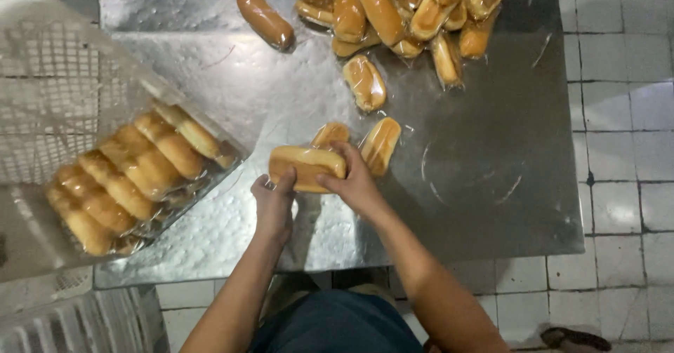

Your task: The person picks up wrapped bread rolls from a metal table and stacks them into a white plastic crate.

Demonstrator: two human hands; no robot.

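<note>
Fingers of both hands are clamped on one wrapped bun (307,167): the left hand (274,205) pinches its near-left end, the right hand (354,181) lies over its right end. It sits on the steel table (491,184), touching two more wrapped buns (379,144) just behind. Step in hand appears to be gathering buns; adding another calls for a reach toward the heap (400,9). A packed bag of buns (133,170) lies at left.

Head view, steeply downward, close above steel table (491,184), floor tiles (625,114) beyond
</note>
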